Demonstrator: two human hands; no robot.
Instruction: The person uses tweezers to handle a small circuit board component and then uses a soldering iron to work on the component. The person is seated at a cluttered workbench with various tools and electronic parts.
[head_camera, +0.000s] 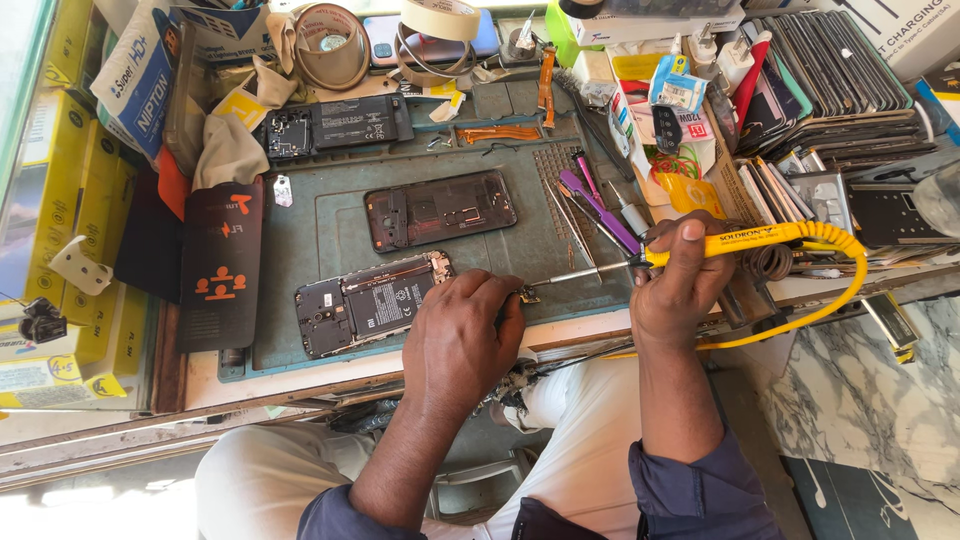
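My right hand (678, 282) grips a yellow soldering iron (745, 240) with a yellow cord (835, 285). Its metal tip (560, 279) points left toward a small part (527, 295) at my left fingertips. My left hand (462, 335) rests palm down on the green work mat (330, 225), pressing that small part. Just left of it lies an opened phone (360, 305) with its circuit board and battery exposed. Two more phone frames lie farther back on the mat: a dark reddish one (440, 208) in the middle and a black one (335, 125) behind it.
Tweezers and purple pry tools (600, 205) lie on the mat's right side. Tape rolls (335, 40) stand at the back. A stack of phone screens (840, 80) fills the right rear. Yellow boxes (60, 200) and a dark phone back cover (220, 265) sit at left. A marble floor (880, 400) shows at right.
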